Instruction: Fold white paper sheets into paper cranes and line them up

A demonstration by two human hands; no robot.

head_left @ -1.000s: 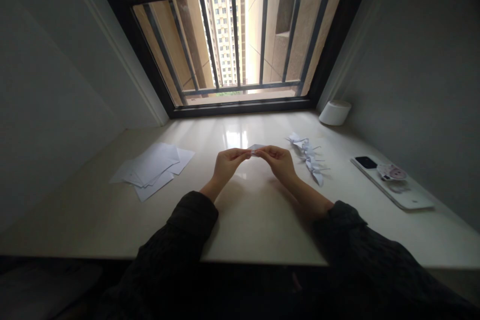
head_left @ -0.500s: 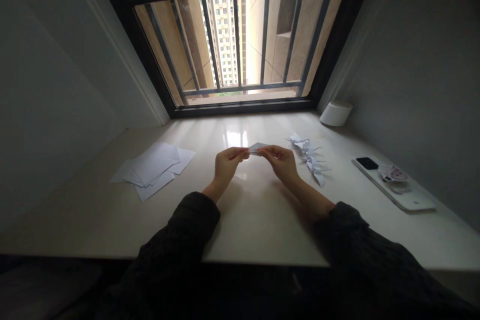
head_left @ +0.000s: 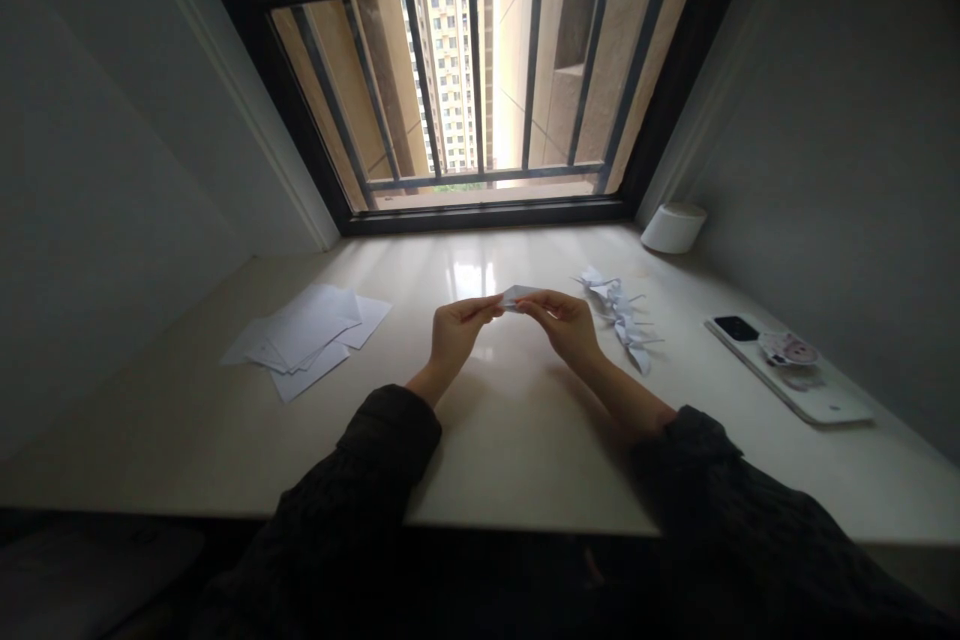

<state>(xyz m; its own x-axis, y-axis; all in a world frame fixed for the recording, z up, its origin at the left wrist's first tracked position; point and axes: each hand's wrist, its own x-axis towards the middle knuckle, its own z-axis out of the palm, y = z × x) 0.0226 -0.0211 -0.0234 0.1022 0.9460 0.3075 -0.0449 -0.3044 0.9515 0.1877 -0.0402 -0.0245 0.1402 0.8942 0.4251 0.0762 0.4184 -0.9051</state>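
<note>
Between my two hands, over the middle of the pale tabletop, is a small folded piece of white paper (head_left: 518, 293). My left hand (head_left: 459, 325) pinches its left end between thumb and fingers. On the other side, my right hand (head_left: 562, 316) grips it with bent fingers and thumb, hiding much of its right part. The fingertips of both hands are close together, and the exact folds are too small to make out. Just right of my right hand lies a row of several folded paper cranes (head_left: 616, 312).
A loose stack of white paper sheets (head_left: 307, 330) lies on the left of the table (head_left: 495, 450). At the right are a white phone (head_left: 795, 375) with a cartoon grip and, farther back, a white cylindrical object (head_left: 674, 228). A barred window (head_left: 480, 218) stands behind.
My left hand has shifted very slightly right, its fingertips nearer to my right hand's. Both hands keep hold of the folded paper; the other things lie as before.
</note>
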